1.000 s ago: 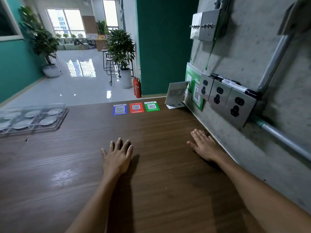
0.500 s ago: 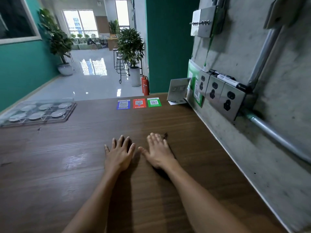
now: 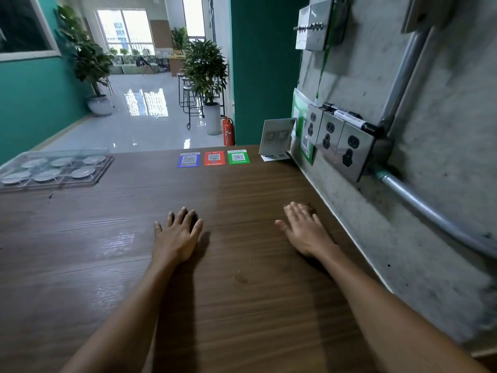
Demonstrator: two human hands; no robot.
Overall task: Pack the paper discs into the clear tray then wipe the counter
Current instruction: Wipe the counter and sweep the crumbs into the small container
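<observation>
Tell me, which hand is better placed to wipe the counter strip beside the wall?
Probably the right hand: it lies flat on the counter next to the wall; the left hand lies farther away.

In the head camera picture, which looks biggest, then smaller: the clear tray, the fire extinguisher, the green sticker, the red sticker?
1. Clear tray, easily the widest.
2. Fire extinguisher, though it stands farther back on the floor, so it is really bigger than it looks.
3. Green sticker and red sticker look alike; I can't rank them.
</observation>
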